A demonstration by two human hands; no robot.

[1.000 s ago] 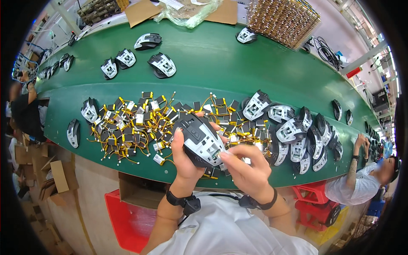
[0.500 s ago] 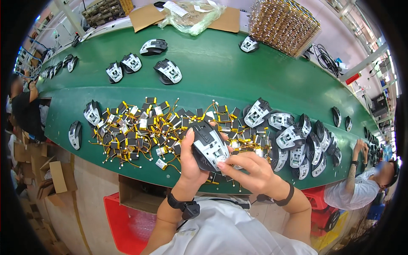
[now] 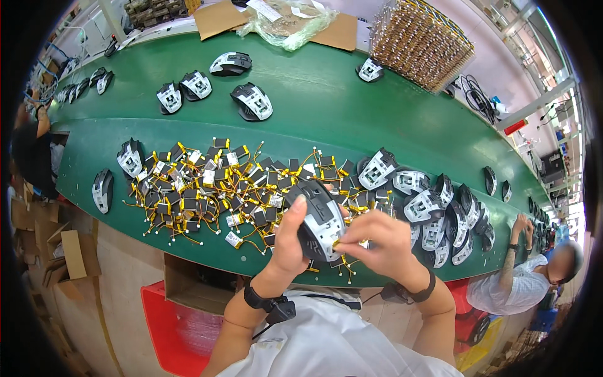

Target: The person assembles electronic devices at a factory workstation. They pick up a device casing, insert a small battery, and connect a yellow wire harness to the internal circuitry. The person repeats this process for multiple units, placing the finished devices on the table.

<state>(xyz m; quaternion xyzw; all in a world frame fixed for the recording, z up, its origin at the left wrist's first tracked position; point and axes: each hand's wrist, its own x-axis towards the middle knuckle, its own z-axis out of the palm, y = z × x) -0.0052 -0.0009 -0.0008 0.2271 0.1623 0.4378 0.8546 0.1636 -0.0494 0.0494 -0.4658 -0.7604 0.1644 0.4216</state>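
My left hand (image 3: 287, 246) is wrapped round a black-and-white computer mouse (image 3: 321, 227), held tilted above the near edge of the bench. Against the white part of its shell, my right hand (image 3: 382, 242) has thumb and forefinger pinched together. A tiny yellow bit shows at those fingertips, too small to name. Beneath and beyond both hands spreads a loose heap of small flat batteries (image 3: 207, 179) with yellow ends and thin wires. Right of the heap lies a pile of similar mice (image 3: 423, 206), their white shells showing openings.
The green bench (image 3: 314, 94) carries a few mice (image 3: 252, 102) farther back. A stack of brown trays (image 3: 418, 47) and a plastic bag (image 3: 286, 28) on cardboard stand at its far edge. Below are a red crate (image 3: 166, 333) and a box. A co-worker (image 3: 521, 276) sits at right.
The opening seen in the held mouse has become mostly covered or turned from view. My right fingertips stay at its shell, now with a yellow bit showing. The whole view has shifted slightly.
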